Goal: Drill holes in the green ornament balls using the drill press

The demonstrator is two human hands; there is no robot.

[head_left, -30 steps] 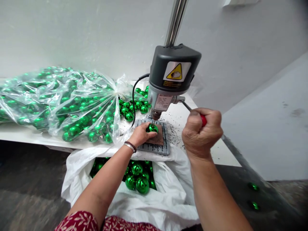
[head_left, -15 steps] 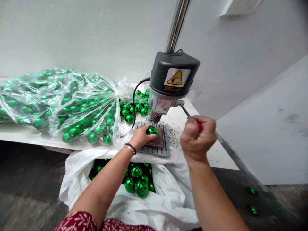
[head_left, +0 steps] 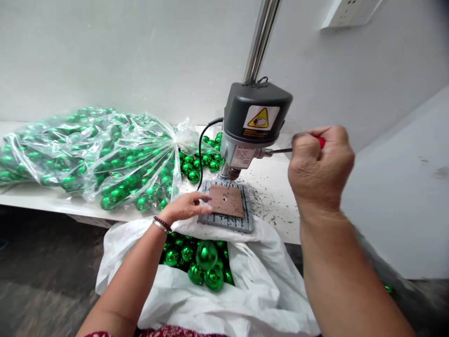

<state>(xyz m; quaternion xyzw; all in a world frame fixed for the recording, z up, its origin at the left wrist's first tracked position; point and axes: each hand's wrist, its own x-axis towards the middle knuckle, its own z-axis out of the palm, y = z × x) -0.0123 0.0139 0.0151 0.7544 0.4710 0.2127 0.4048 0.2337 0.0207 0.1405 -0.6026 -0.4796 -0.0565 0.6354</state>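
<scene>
My right hand [head_left: 321, 168] is wrapped round the lever [head_left: 282, 150] of a small drill press [head_left: 257, 112]; a bit of the lever's red grip shows past my fingers. My left hand [head_left: 187, 206] is empty, its fingers apart at the left edge of a brown board [head_left: 229, 201] with a small hole in it. That board lies on the press's grey grooved base [head_left: 224, 225], beneath the drill bit [head_left: 229, 184]. Below the base, an open white sack [head_left: 259, 276] holds shiny green bauble balls [head_left: 213, 278]. One bauble [head_left: 206, 255] sits or drops above the others; I cannot tell which.
A tied clear plastic bag [head_left: 87, 159] full of green baubles lies on the white table [head_left: 42, 194] to the left. Loose baubles [head_left: 193, 176] are behind the press, beside its black cable [head_left: 200, 154]. Dark shavings [head_left: 266, 201] litter the table. A socket box [head_left: 351, 13] is on the wall.
My left hand has let go of the green bauble under the drill and moved left and down. My right hand has raised the lever. The board now lies bare.
</scene>
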